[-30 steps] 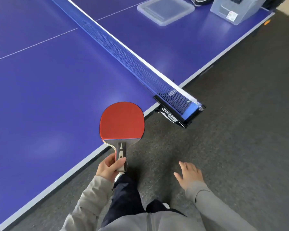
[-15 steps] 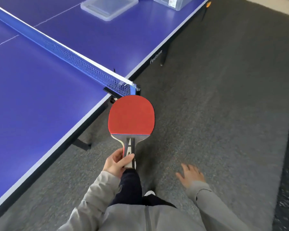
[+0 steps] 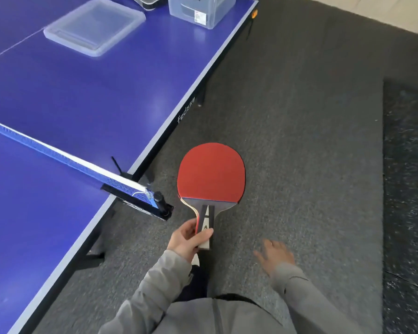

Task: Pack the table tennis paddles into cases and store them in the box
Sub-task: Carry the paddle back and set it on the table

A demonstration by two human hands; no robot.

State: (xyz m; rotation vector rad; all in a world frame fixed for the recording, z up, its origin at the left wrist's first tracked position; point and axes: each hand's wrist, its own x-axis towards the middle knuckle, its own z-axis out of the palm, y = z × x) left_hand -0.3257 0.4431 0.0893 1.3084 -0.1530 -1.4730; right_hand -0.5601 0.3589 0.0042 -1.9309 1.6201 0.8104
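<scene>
Left hand grips paddle by handle, face up, for carrying toward box on desk; right hand relaxed, empty.

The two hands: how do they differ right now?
The left hand has its fingers curled round the handle of the red paddle and holds it blade-up over the grey floor, while the right hand holds nothing. The left hand sits nearer the blue table; the right hand hangs further from it, fingers spread and relaxed. Both come out of grey sleeves.
</scene>
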